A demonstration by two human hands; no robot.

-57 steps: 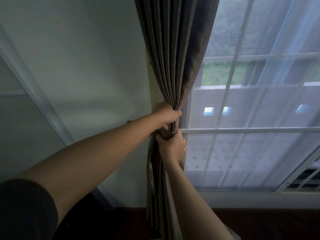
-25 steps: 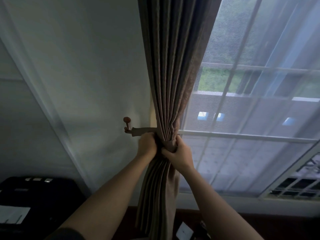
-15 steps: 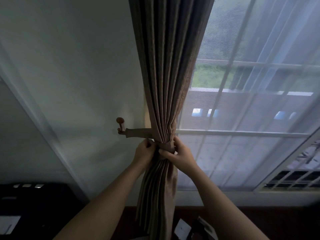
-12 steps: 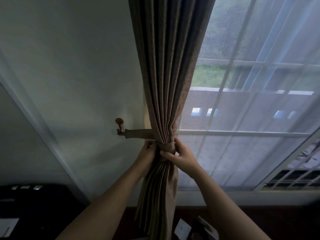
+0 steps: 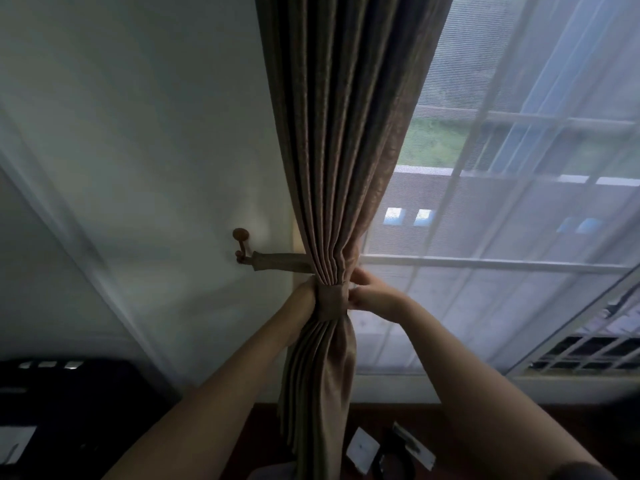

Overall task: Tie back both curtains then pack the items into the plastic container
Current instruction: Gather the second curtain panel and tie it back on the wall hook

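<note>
A brown curtain hangs vertically beside the window, gathered at its waist by a fabric band that runs left to a wall hook. The left hand grips the bundle from the left, fingers hidden behind it. The right hand pinches the band's right edge. This looks like finishing the first tie-back; next, settle the band and let go gently.

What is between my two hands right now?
In the head view, the gathered brown curtain, cinched by the fabric tieback band, sits between the left hand and the right hand. Both hands touch the band's sides.
</note>
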